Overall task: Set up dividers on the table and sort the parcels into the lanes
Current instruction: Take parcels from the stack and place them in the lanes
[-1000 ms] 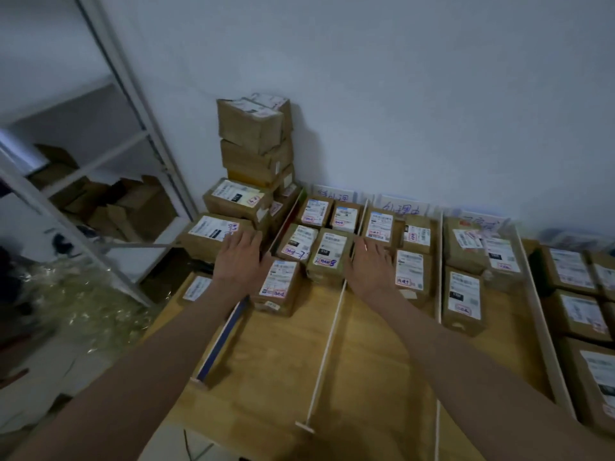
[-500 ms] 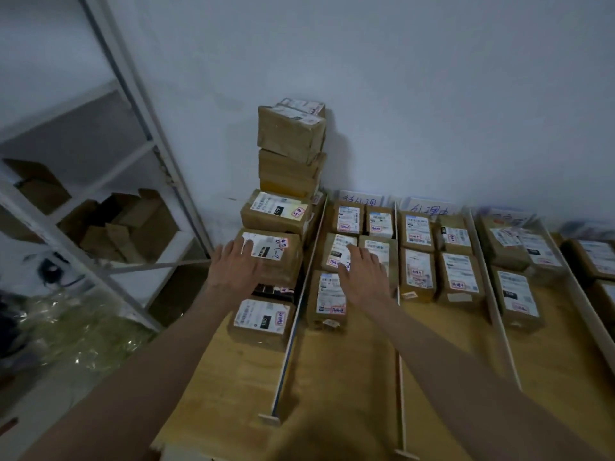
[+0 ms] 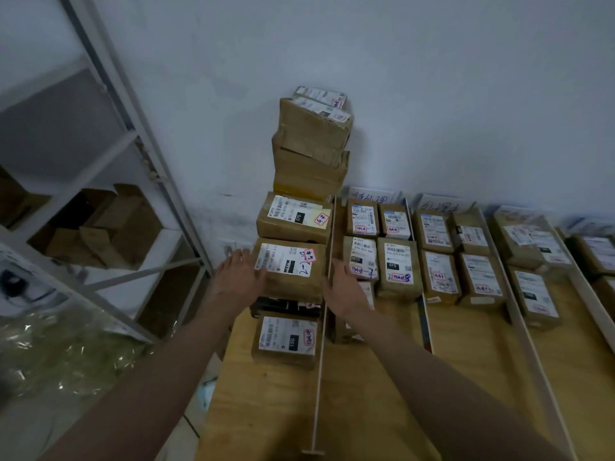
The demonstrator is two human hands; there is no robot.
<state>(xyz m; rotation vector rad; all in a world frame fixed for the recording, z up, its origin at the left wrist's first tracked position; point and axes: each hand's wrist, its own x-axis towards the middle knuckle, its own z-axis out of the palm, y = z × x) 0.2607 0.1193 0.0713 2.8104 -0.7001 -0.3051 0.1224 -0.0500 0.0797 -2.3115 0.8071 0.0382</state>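
Both hands have slid left since a moment ago, and now they sit on each side of one parcel in the first lane.

I see a metal shelf [image 3: 109,134] far left, with empty boxes on it. Between it and the desk [image 3: 372,377] is a gap down to the floor. The desk's left edge runs just beside the first lane, so there is little room on that side.

My left hand [image 3: 238,277] is spread, fingers straight, and lies against the left side of the middle parcel [image 3: 289,271]. That parcel sits on top of a dark box [image 3: 286,307]. Behind it is another parcel [image 3: 294,217], then a tall stack of boxes [image 3: 311,148] against the wall. In front is a front parcel [image 3: 288,339], near the left edge.

A thin white divider [image 3: 321,344] runs from the wall toward me, just right of these parcels. My right hand [image 3: 344,289] is spread too, fingers straight, right at the divider by the middle parcel's right side. I cannot tell if it touches the parcel. It holds nothing.

Further right are more lanes with small parcels [image 3: 396,264] in rows near the wall. The near part of the desk there is bare wood with room to move.
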